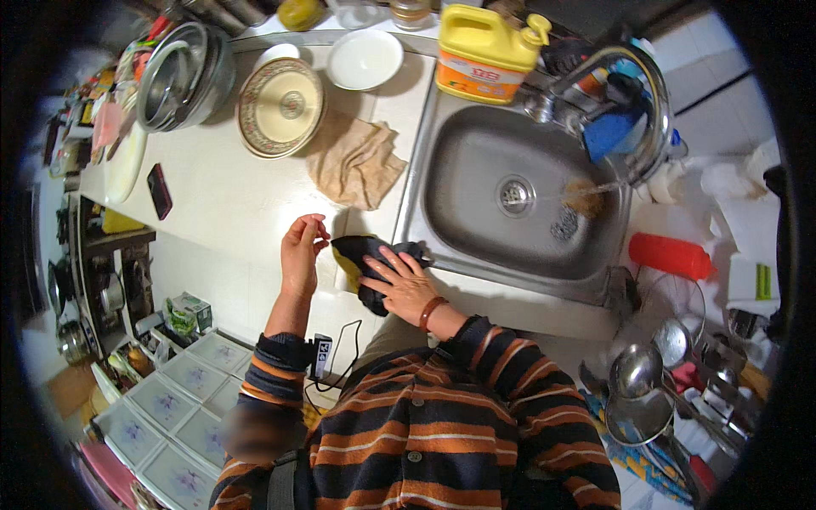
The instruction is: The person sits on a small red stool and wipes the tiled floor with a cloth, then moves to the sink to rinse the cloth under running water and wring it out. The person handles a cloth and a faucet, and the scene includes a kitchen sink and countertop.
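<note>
My right hand lies with spread fingers on a dark cloth with a yellowish part, at the counter's front edge by the sink. Just left of that cloth my left hand is raised with its fingers bent and thumb near the fingertips; I see nothing held in it. Beyond them a crumpled tan cloth rests on the counter. Behind it stand patterned cream bowls, which look stacked, and a white bowl. Water runs from the faucet into the steel sink.
A yellow detergent jug stands behind the sink. In the basin lie a steel scrubber and a brown scrubbing pad. Nested bowls and a phone are at left; a red bottle and ladles at right.
</note>
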